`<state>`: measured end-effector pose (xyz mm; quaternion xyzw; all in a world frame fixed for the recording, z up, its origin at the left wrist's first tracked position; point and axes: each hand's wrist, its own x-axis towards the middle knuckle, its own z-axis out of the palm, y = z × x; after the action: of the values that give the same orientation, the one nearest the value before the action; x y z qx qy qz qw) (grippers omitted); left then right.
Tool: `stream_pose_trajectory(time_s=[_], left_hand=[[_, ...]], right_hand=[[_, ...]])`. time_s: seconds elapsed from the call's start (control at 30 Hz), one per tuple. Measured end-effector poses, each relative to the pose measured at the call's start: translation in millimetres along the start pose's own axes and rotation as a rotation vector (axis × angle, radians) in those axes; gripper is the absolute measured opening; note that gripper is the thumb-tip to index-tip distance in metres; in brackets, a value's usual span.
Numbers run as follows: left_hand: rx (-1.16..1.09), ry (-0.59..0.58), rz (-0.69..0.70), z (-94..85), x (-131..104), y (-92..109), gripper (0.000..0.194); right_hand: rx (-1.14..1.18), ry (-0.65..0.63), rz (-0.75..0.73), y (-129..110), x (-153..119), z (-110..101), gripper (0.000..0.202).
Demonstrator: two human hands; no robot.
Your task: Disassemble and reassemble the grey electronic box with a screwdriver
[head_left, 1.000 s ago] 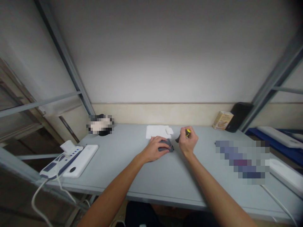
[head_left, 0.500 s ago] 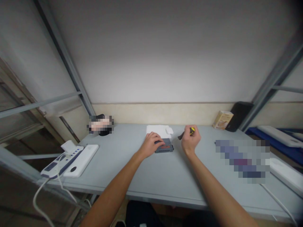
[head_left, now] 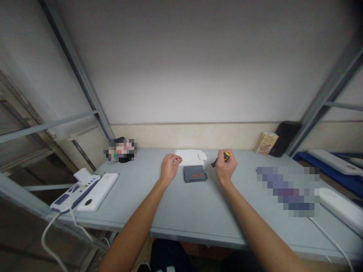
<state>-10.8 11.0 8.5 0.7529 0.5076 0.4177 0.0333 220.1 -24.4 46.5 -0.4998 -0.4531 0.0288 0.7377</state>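
Observation:
A small dark grey box (head_left: 195,173) with a red label lies flat on the grey table (head_left: 181,211). To its left is my left hand (head_left: 169,167), off the box, fingers loosely curled with their tips at the edge of a white sheet (head_left: 189,157). It holds nothing. Just right of the box, my right hand (head_left: 226,167) grips a screwdriver (head_left: 219,160) with a black and yellow handle, its tip slanting down toward the box's right corner. A small white piece (head_left: 202,155) rests on the sheet.
A white and blue power strip (head_left: 74,189) with a plug and a white device (head_left: 97,191) lie at the table's left edge, cables hanging down. A tan carton (head_left: 266,143) and black object (head_left: 284,139) stand at the back right. Metal frame posts flank the table.
My left hand has let go of the grey box and drawn away to the left, toward the white sheet. The box now lies flat with its red label showing. My right hand barely moved.

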Motion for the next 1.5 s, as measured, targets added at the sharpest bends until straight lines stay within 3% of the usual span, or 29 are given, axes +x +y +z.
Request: stream_pose_trajectory(time_s=[0.4,0.83,1.5], left_hand=[[0.081,0.026,-0.035,3.9,-1,1,0.036],[0.030,0.005,-0.022,4.9,-2,-1,0.012],[0.151,-0.171,0.031,12.1,2,-25,0.019]], right_hand=[[-0.020,-0.022,0.030,8,-1,0,0.022],[-0.034,-0.022,0.025,9,-1,1,0.024],[-0.015,-0.033,0.044,10,-2,2,0.023]])
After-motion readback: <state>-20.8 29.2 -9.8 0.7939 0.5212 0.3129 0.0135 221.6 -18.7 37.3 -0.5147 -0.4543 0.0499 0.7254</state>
